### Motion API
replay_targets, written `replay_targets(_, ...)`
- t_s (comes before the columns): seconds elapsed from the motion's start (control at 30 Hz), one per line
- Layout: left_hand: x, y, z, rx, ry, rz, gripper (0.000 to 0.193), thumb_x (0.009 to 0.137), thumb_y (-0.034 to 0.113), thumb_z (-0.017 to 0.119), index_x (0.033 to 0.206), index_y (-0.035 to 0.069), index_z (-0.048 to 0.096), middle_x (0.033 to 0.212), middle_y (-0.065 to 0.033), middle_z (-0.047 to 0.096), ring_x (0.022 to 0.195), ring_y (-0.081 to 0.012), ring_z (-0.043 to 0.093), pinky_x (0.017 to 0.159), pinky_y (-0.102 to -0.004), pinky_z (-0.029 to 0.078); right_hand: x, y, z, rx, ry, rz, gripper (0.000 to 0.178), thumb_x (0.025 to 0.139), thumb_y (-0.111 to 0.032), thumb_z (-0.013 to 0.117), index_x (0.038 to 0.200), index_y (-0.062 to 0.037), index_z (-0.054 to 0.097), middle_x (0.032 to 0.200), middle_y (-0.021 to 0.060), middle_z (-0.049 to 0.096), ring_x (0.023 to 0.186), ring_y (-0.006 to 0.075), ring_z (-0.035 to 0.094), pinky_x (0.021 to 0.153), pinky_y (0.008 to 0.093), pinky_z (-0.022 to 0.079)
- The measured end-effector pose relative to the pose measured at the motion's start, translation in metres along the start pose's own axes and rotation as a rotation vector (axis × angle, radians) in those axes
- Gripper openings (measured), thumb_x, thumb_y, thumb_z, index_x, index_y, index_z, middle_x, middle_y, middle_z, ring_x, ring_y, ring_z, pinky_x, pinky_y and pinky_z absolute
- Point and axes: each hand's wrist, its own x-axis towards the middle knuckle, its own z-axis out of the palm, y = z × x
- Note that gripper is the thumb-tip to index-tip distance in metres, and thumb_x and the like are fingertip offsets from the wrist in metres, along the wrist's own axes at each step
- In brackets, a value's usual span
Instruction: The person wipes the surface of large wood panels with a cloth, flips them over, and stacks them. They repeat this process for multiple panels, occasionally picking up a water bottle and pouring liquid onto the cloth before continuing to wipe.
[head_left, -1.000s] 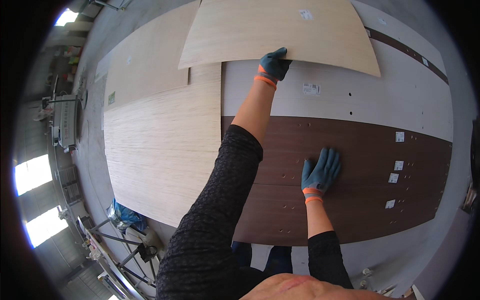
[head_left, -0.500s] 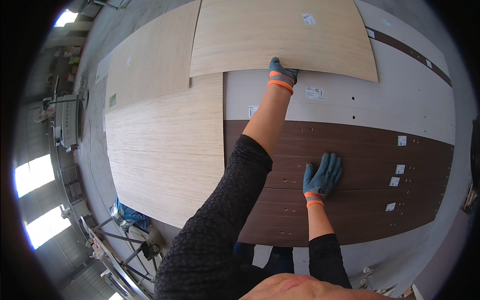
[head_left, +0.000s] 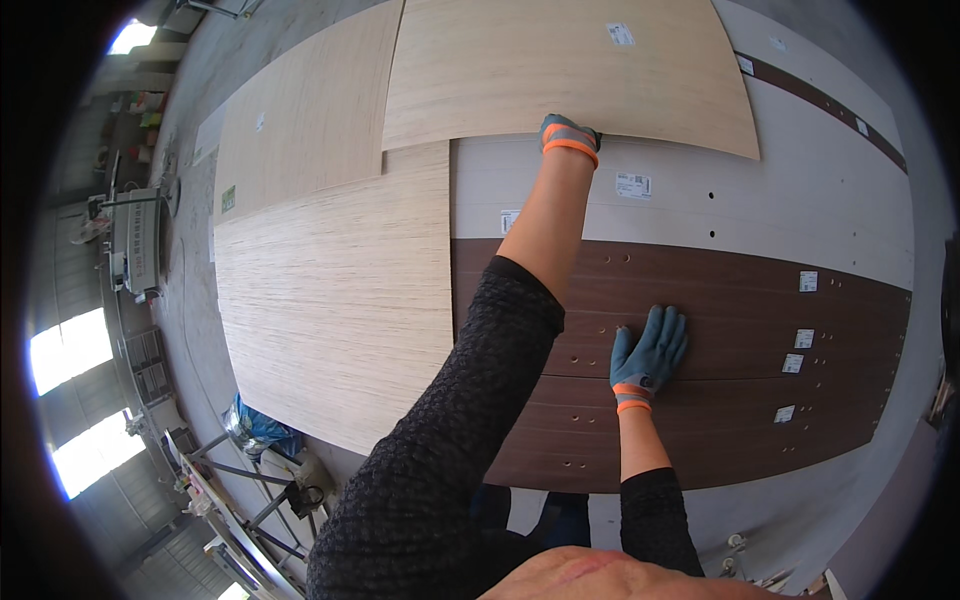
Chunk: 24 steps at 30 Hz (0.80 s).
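My left hand (head_left: 570,133), in a blue-grey work glove with an orange cuff, reaches forward and is closed on the near edge of a light wood-grain panel (head_left: 560,70). Part of its fingers is hidden by the wrist and the panel's edge. That panel overlaps a pale grey panel (head_left: 780,190) with printed labels and two dark holes. My right hand (head_left: 652,350), gloved the same way, lies flat with fingers stretched on a dark brown wood-grain panel (head_left: 720,310). Drilled holes and several white labels show on the brown surface.
More light wood-grain panels (head_left: 335,300) lie at the left, one overlapping another. A narrow dark strip (head_left: 820,105) crosses the grey panels at the far right. At the lower left stand a metal frame (head_left: 245,495) and a blue plastic bag (head_left: 262,430). Machinery (head_left: 140,240) stands beyond.
My left wrist has turned over at the panel's edge, and its thumb shows less now. My right hand stays flat in the same place. The view has shifted slightly.
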Motion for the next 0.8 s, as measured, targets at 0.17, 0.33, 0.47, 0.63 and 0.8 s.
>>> replay_targets(0.17, -0.031, 0.018, -0.024, 0.228, -0.002, -0.013, 0.044, 0.092, 0.023, 0.072, 0.136, 0.024, 0.065, 0.135, 0.0065, 0.066, 0.124, -0.0188, 0.062, 0.096, -0.0342, 0.046, -0.001, 0.001, 0.000, 0.007, 0.009, 0.017, 0.066, 0.097, -0.042, 0.063, 0.148, -0.0028, 0.047, 0.157, 0.0235, 0.042, 0.147, 0.0448, 0.037, 0.120, 0.0590, 0.028)
replay_targets(0.33, -0.029, 0.035, -0.009, -0.352, 0.586, -0.110, 0.066, 0.091, 0.042, 0.071, 0.149, 0.017, 0.052, 0.153, -0.0163, 0.047, 0.140, -0.0377, 0.042, 0.112, -0.0529, 0.031, 0.001, 0.000, -0.003, 0.007, 0.016, 0.016, 0.066, 0.097, -0.041, 0.063, 0.148, -0.0025, 0.048, 0.157, 0.0234, 0.043, 0.147, 0.0443, 0.038, 0.120, 0.0578, 0.029)
replay_targets(0.47, -0.014, 0.042, 0.017, -0.763, 1.046, -0.109, 0.096, 0.076, 0.064, 0.077, 0.153, 0.015, 0.046, 0.166, -0.0298, 0.022, 0.153, -0.0566, 0.011, 0.120, -0.0697, 0.012, 0.002, -0.003, -0.008, 0.019, -0.001, 0.003, 0.065, 0.096, -0.041, 0.063, 0.148, -0.0032, 0.049, 0.156, 0.0236, 0.044, 0.146, 0.0443, 0.040, 0.119, 0.0579, 0.030)
replay_targets(0.63, 0.000, 0.009, 0.023, -0.255, 0.635, -0.054, 0.116, 0.069, 0.090, 0.063, 0.162, 0.027, 0.036, 0.172, -0.0190, 0.014, 0.155, -0.0551, -0.002, 0.119, -0.0726, -0.005, 0.004, 0.003, -0.008, 0.027, -0.002, 0.026, 0.065, 0.093, -0.042, 0.067, 0.144, -0.0040, 0.052, 0.151, 0.0224, 0.048, 0.142, 0.0450, 0.042, 0.118, 0.0595, 0.031)
replay_targets(0.8, -0.007, 0.014, 0.016, -0.282, 0.564, -0.098, 0.113, 0.071, 0.092, 0.061, 0.160, 0.026, 0.040, 0.171, -0.0182, 0.021, 0.155, -0.0550, 0.006, 0.120, -0.0706, -0.001, 0.003, 0.003, -0.006, 0.064, -0.057, 0.048, 0.066, 0.095, -0.041, 0.064, 0.147, -0.0035, 0.049, 0.156, 0.0243, 0.043, 0.147, 0.0440, 0.038, 0.121, 0.0588, 0.028)
